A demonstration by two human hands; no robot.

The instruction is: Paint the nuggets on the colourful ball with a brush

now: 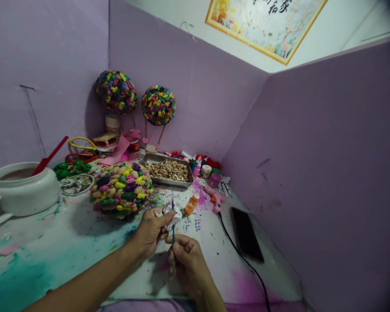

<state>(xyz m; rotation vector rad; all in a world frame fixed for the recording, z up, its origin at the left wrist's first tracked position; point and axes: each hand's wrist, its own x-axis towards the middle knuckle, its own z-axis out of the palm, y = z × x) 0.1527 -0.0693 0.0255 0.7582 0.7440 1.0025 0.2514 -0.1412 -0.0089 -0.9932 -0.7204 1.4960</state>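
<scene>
My left hand (151, 232) pinches a small crumpled white tissue (173, 215) over the paint-stained table (35, 251). My right hand (186, 258) is closed around a thin blue paintbrush (173, 216), held upright with its tip inside the tissue. Just behind my hands lies a ball covered in shells (121, 188), partly painted in many colours. A small orange paint bottle (191, 203) stands to the right of the tissue.
A metal tray of plain shells (168, 170) sits behind. Two finished coloured balls on sticks (158, 105) stand at the back wall. A white pot with a red spoon (22, 186) is at left. A phone (246, 234), a pink glue gun (216, 200) with cable, and paint jars (211, 175) lie right.
</scene>
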